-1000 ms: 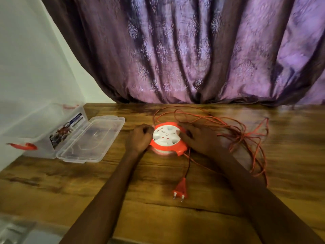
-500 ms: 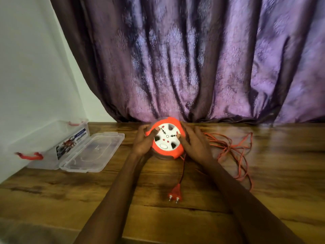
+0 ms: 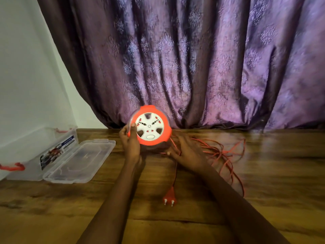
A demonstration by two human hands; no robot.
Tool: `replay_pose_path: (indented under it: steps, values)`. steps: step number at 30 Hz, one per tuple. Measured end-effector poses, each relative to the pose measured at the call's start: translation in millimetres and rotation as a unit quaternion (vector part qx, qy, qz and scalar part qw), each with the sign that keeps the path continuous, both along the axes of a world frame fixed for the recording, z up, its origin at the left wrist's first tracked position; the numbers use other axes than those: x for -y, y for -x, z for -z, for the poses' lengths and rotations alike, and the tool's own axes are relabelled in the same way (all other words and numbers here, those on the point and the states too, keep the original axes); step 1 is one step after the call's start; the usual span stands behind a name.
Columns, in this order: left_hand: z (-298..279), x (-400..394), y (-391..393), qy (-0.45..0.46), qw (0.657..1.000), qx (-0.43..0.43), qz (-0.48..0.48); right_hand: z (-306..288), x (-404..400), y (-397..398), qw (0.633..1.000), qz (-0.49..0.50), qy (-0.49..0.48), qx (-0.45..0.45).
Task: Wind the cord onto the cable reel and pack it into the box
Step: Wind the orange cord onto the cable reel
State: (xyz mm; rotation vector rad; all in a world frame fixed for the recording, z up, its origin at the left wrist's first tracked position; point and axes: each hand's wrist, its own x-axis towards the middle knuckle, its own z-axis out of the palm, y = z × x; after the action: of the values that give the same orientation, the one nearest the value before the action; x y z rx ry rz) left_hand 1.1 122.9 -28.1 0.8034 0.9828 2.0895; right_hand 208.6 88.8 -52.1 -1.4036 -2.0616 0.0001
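Observation:
The round orange cable reel [image 3: 150, 126] with a white socket face is lifted upright above the wooden table, its face toward me. My left hand [image 3: 130, 140] grips its left rim, thumb on the front. My right hand [image 3: 186, 152] lies below and to the right of the reel, fingers around the orange cord [image 3: 226, 152] where it leaves the reel. The rest of the cord sprawls in loose loops on the table to the right. Its orange plug [image 3: 169, 195] lies on the table between my forearms. The clear plastic box [image 3: 35, 152] stands open at the left.
The box's clear lid [image 3: 80, 161] lies flat on the wooden table [image 3: 263, 199] beside it, and red latches [image 3: 12, 167] show on the box ends. A purple curtain [image 3: 193, 59] hangs behind the table. A white wall is at the left.
The reel went from lying flat on the table to being held up on edge in my left hand. My right hand left the reel's rim and moved down to the cord.

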Motion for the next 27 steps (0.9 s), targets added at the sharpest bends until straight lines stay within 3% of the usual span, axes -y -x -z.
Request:
replay_pose_path:
  steps: [6, 13, 17, 22, 24, 26, 27]
  values:
    - [2, 1, 19, 0.019, 0.999, 0.034, -0.015, -4, -14, -13, 0.986, 0.117, -0.005, 0.122]
    - [4, 4, 14, 0.049, 0.999, 0.021, -0.003, -11, -36, -43, 0.954, 0.293, 0.067, -0.007]
    - [6, 0, 11, 0.041, 0.999, 0.013, -0.007, -11, -46, -57, 0.956, 0.257, 0.13, -0.063]
    - [11, -9, 24, 0.03, 0.999, 0.031, 0.01, -33, -45, -73, 0.956, 0.134, 0.259, -0.04]
    - [11, -9, 21, 0.034, 0.999, 0.006, 0.004, -52, -39, -76, 0.966, 0.161, 0.202, -0.025]
    - [11, -6, 13, 0.032, 0.999, -0.009, 0.02, -68, -24, -65, 0.975, 0.214, 0.056, -0.01]
    - [12, -5, 8, 0.033, 0.999, -0.012, 0.031, -74, -17, -55, 0.981, 0.191, -0.022, -0.014]
